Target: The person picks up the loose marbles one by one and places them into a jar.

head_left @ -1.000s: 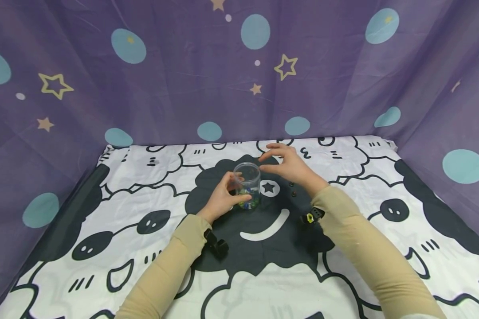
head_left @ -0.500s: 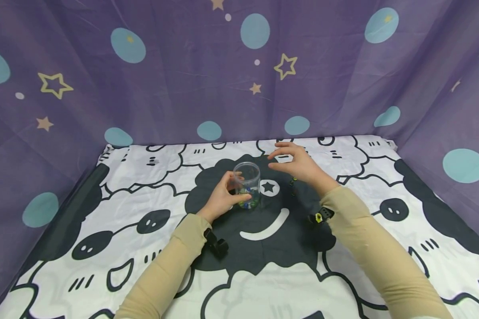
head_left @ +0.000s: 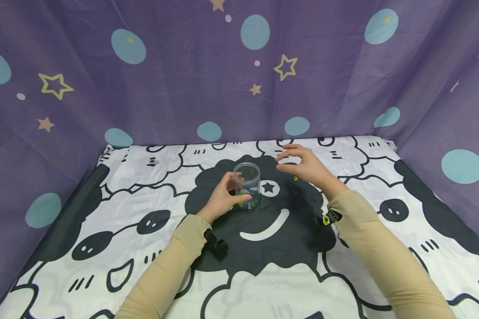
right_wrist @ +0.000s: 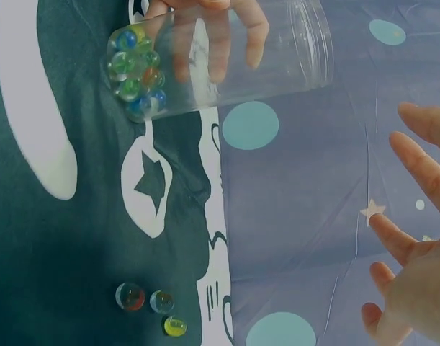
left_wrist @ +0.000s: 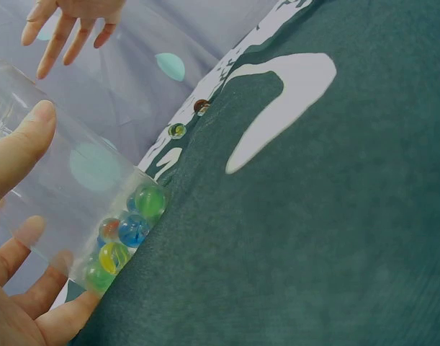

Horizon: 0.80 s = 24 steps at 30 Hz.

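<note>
A clear plastic jar (head_left: 247,181) without a lid stands upright on the dark part of the cloth. Several glass marbles (right_wrist: 137,72), green, blue, yellow and orange, lie at its bottom. My left hand (head_left: 221,197) grips the jar from the left, thumb across its near side and fingers around the back. My right hand (head_left: 303,166) hovers up and to the right of the jar's mouth, fingers apart and nothing between them. Below it, loose on the cloth, are a reddish marble (right_wrist: 129,296), a clear brownish marble (right_wrist: 162,301) and a yellow marble (right_wrist: 175,326).
The cloth (head_left: 263,288) under everything carries black and white cartoon faces. A purple curtain (head_left: 163,97) with stars and blue dots hangs behind the table and along both sides. Small black wrist cameras sit on both forearms.
My right hand has drawn away from the jar's mouth to the right, past the loose marbles. The left hand and the jar have stayed in place.
</note>
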Motion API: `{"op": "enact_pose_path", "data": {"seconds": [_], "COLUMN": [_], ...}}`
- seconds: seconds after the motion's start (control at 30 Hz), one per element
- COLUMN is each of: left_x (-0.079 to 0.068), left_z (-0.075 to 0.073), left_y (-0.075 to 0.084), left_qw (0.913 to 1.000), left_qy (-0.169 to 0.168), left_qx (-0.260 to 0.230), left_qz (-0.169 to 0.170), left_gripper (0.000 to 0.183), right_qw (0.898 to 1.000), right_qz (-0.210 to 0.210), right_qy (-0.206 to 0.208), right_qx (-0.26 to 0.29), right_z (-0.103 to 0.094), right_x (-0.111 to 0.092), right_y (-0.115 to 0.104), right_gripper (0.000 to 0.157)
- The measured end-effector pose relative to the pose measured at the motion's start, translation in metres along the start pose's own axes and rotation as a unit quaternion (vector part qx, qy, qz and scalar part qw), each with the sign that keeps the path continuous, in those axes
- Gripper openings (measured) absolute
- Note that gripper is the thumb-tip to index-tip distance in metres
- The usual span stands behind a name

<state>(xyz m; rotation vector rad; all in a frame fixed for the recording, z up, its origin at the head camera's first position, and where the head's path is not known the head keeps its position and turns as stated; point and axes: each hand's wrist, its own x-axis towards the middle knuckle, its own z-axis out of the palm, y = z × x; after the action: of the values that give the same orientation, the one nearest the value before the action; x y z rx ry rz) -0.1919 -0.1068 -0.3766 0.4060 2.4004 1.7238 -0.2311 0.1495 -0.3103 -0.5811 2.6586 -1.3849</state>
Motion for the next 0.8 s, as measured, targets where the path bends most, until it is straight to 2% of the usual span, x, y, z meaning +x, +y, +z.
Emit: {"op": "enact_pose_path", "data": {"seconds": [0.43,0.67,0.8], "left_x": [-0.001,0.014,0.015], "left_z": [0.001,0.002,0.003], "left_y": [0.002,-0.027,-0.031], "left_qw": [0.9999,0.9999,0.9998], "left_qy": [0.005,0.012,0.018], "left_qx": [0.010,0.004,0.007], "left_qz": [-0.005,0.000,0.009], "left_gripper": [0.065,0.069,0.068], "right_qw": [1.000,1.000,0.999], "right_qz": [0.011,0.023,0.029], "right_qy": [0.012,0.015,0.019], "right_qx": [0.000,0.000,0.005], "right_z": [-0.010,-0.017,-0.020], "right_x": [-0.009,-0.016,-0.018], "right_y": [0.013,0.015,0.018], "right_gripper": [0.033,0.033,0.032]}}
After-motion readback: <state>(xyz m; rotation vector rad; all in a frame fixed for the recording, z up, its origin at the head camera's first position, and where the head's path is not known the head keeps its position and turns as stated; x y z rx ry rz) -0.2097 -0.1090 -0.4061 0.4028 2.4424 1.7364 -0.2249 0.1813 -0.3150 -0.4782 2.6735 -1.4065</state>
